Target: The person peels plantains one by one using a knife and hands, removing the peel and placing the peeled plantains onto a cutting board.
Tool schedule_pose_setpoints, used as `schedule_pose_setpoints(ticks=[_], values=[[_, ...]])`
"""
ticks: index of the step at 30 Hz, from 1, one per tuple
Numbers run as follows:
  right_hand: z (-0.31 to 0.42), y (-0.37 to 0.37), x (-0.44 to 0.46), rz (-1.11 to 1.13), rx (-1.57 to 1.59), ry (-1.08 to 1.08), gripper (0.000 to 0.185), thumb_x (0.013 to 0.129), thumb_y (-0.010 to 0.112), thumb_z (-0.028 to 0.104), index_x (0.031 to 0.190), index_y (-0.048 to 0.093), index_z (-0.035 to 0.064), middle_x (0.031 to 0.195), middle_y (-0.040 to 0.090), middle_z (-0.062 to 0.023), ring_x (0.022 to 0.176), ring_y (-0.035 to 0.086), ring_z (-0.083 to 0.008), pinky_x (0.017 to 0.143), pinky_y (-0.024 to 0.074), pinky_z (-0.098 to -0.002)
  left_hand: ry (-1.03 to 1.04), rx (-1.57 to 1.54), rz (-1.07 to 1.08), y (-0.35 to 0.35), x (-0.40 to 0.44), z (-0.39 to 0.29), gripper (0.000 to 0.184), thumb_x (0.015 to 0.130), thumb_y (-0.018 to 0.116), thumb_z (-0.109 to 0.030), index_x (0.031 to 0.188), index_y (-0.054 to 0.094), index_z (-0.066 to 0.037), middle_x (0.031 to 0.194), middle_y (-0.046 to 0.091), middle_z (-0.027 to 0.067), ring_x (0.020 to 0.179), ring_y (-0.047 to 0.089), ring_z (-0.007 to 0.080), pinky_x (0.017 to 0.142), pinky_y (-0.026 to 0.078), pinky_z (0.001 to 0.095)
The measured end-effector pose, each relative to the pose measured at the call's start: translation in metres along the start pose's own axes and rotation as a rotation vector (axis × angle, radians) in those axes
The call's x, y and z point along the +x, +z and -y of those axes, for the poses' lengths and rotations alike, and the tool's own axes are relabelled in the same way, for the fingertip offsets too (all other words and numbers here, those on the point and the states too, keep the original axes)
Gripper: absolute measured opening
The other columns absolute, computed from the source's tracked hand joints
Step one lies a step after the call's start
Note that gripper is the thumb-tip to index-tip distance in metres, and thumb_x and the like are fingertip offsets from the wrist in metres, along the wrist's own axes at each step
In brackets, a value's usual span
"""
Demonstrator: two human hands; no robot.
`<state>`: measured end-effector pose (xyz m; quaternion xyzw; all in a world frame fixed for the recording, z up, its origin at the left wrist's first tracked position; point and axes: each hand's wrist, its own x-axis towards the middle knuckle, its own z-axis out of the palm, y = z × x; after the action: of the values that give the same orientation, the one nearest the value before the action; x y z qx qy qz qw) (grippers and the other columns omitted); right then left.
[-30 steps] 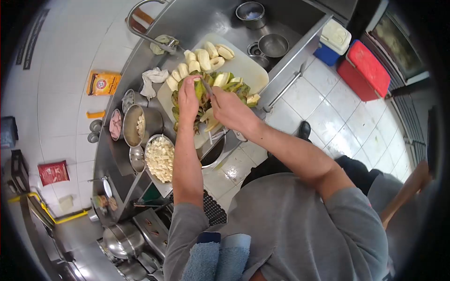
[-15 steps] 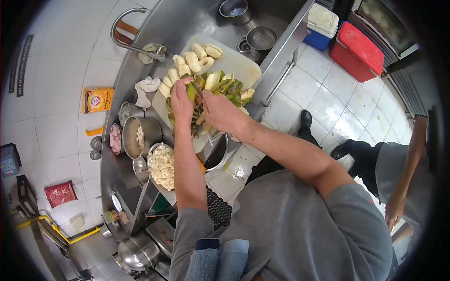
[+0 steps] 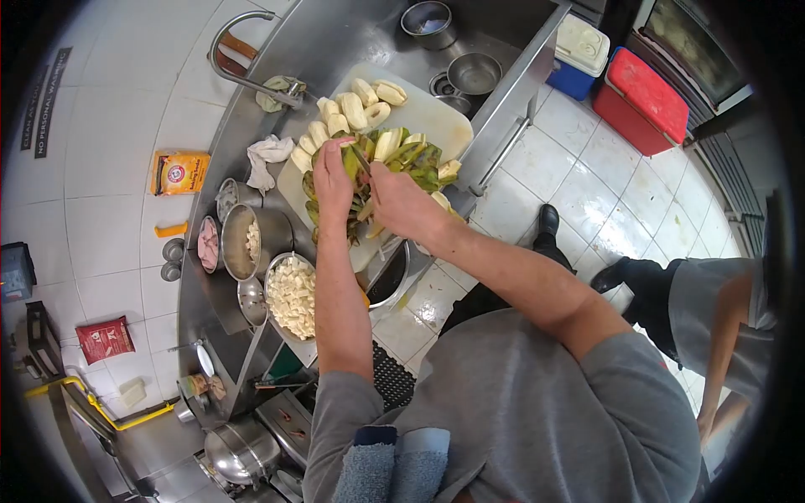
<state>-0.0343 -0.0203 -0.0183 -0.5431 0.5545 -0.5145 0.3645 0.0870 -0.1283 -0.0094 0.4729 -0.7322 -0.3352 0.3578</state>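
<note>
My left hand (image 3: 333,180) is closed around a green plantain (image 3: 348,157), most of it hidden by my fingers. In my right hand (image 3: 404,201) is a knife (image 3: 361,158), its blade against the plantain. Both hands are over a white cutting board (image 3: 453,126). Peeled plantains (image 3: 352,109) lie along the board's far left side. Around and under my hands are green and brown peels (image 3: 428,158), heaped with some partly peeled plantains. To the left of my forearm sits a bowl of pale chopped pieces (image 3: 290,293).
A steel pot (image 3: 272,235) and a small dish of pink food (image 3: 209,244) stand left of the board. The sink (image 3: 369,33) holds metal bowls. A red cooler (image 3: 644,96) stands on the floor. At right is another person's arm (image 3: 723,360).
The whole view has shifted slightly right and down. My hands stay at the same spot over the board, still with plantain and knife. The other person's arm has moved a little.
</note>
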Motion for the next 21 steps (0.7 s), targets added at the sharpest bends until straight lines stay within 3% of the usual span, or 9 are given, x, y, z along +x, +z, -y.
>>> schedule_pose_setpoints(ticks=[11, 14, 21], values=[[-0.007, 0.006, -0.009, 0.026, -0.055, -0.039, 0.011, 0.093, 0.048, 0.005, 0.098, 0.046, -0.0049, 0.077, 0.061, -0.0338, 0.078, 0.062, -0.0519, 0.068, 0.0473, -0.0587, -0.034, -0.064, 0.018, 0.001, 0.004, 0.004, 0.043, 0.107, 0.034, -0.027, 0.107, 0.066, 0.002, 0.098, 0.068, 0.0129, 0.091, 0.062, 0.0218, 0.089, 0.046, 0.0326], [-0.01, 0.008, -0.007, 0.048, -0.038, -0.021, 0.017, 0.088, 0.052, 0.002, 0.101, 0.048, -0.0076, 0.078, 0.063, -0.033, 0.079, 0.065, -0.05, 0.072, 0.0518, -0.055, -0.057, -0.066, 0.02, 0.001, -0.001, -0.001, 0.043, 0.107, 0.033, -0.027, 0.107, 0.066, 0.001, 0.095, 0.069, 0.0129, 0.087, 0.063, 0.0211, 0.086, 0.048, 0.0321], [-0.01, 0.004, -0.008, 0.111, -0.026, 0.032, 0.018, 0.087, 0.053, 0.003, 0.1, 0.049, -0.0078, 0.08, 0.064, -0.033, 0.082, 0.066, -0.0497, 0.074, 0.0515, -0.055, -0.073, -0.103, 0.025, 0.001, 0.001, -0.001, 0.045, 0.107, 0.032, -0.029, 0.106, 0.066, 0.001, 0.095, 0.069, 0.0132, 0.087, 0.063, 0.0216, 0.085, 0.048, 0.0327]])
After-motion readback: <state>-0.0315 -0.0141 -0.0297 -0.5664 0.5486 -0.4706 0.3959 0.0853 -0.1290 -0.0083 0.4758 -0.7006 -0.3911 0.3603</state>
